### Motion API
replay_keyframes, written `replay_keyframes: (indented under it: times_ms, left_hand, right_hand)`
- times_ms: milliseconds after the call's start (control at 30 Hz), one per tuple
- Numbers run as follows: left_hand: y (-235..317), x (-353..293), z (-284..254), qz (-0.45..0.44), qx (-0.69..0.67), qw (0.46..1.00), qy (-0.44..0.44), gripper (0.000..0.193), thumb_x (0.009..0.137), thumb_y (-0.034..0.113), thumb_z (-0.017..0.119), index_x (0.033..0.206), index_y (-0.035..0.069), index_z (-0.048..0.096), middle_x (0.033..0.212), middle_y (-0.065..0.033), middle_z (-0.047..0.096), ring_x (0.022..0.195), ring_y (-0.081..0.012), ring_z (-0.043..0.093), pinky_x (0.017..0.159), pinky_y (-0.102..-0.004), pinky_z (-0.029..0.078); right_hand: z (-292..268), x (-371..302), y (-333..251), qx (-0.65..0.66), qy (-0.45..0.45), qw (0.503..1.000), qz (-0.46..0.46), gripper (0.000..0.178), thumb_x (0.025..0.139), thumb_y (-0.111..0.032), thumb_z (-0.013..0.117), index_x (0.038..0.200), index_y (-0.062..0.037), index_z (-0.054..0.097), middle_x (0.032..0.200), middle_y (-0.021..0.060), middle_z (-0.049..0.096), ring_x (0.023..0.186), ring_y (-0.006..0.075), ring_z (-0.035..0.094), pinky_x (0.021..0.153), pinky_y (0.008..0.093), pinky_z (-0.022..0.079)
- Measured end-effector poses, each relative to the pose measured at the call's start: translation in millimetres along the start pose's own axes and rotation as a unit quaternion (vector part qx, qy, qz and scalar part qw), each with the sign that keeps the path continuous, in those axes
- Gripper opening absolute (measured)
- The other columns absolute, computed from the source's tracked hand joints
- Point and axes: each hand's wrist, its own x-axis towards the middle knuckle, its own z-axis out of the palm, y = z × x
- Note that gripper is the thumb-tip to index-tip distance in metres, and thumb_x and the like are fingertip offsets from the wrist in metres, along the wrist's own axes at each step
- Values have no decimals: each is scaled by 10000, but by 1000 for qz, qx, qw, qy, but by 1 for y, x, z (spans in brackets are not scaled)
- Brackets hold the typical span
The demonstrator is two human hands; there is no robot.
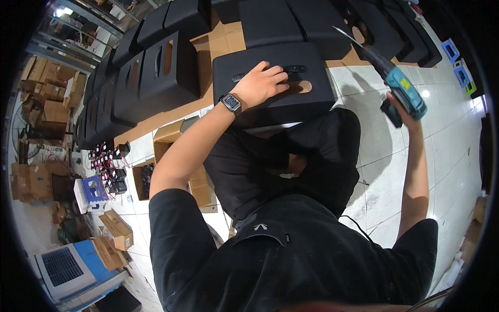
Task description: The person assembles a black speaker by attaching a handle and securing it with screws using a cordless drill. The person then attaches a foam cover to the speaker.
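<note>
In front of my crossed legs stands a black box [312, 101] with a black handle [295, 68] and an oval slot on its upper face. My left hand [261, 85], with a watch on the wrist, lies over the middle of that handle, its fingers curled down on it. Out to the right, my right hand [404, 110] is closed around the grip of a teal and black cordless drill [405, 92]. The drill is held up off the floor, its long thin bit pointing to the upper left, apart from the box.
Many similar black boxes [169, 67] stand in rows on cardboard [221, 41] at the left and far side. Left of me are an open carton [141, 182] and small black parts with red wires [109, 166]. Blue frames [451, 50] lie at the far right on white tiles.
</note>
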Motion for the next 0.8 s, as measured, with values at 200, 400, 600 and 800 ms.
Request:
replay_keyframes:
  times_ms: [200,400,600,800]
  left_hand:
    - [3,12,56,-229,-83,970,13,549,907,299,774,1415,135,646,1394,-68,621,1341,-288,548,1103,-458,433]
    - [4,19,119,-399,-172,899,-51,598,932,386,770,1413,58,633,1429,-166,618,1310,-387,588,1126,-493,476]
    - [-12,50,110,-434,-208,873,-77,571,790,388,909,1222,62,727,1227,-203,721,1163,-395,684,987,-456,564]
    - [-32,47,110,-470,-182,828,-245,809,758,552,907,1333,20,702,1257,-234,737,1212,-360,698,1066,-428,548]
  right_hand:
    - [27,-100,83,21,137,970,199,274,930,-214,855,1111,-24,775,958,28,753,840,129,682,788,311,553]
    - [84,-161,168,118,323,913,217,392,885,-246,898,1115,39,759,1006,62,778,871,159,703,825,327,554]
    - [133,-216,290,12,387,864,321,646,840,-431,916,1209,43,677,1162,149,743,1063,242,694,955,384,527]
    - [163,-215,278,136,396,860,292,501,853,-358,919,1085,38,717,1052,116,775,974,219,722,920,359,537]
